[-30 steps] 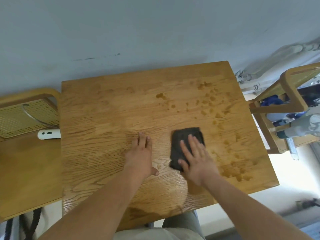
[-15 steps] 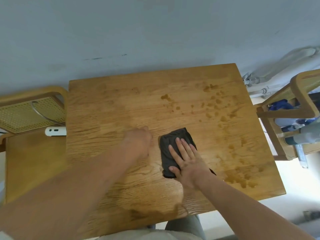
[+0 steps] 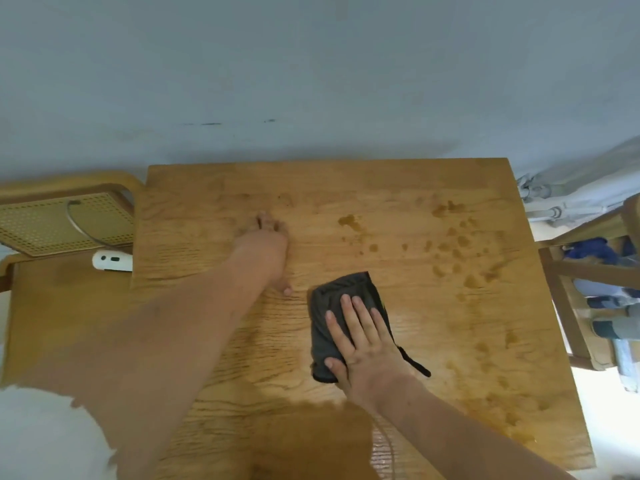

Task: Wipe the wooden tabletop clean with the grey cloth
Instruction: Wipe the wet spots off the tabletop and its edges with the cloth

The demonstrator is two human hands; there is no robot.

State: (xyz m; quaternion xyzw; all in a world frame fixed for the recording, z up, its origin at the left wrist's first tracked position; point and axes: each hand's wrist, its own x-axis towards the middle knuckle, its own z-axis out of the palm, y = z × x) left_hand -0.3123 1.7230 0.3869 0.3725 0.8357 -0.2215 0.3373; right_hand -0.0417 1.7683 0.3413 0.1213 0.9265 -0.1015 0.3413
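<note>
The soft, limp grey cloth (image 3: 341,296), lying mid-table (image 3: 398,181) beside brown spills (image 3: 450,251), is pressed flat under the right hand (image 3: 363,344), fingers spread rather than clamped, and would likely bunch unless held broadly, while the left hand (image 3: 268,251) rests open on the wood.

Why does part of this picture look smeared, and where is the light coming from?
Head view: the left hand and forearm are motion-blurred, while the right hand on the grey cloth is sharper. Bright daylight washes out the lower right; sheen glints on the tabletop near its front edge. Wide-angle lens bends the edges.
</note>
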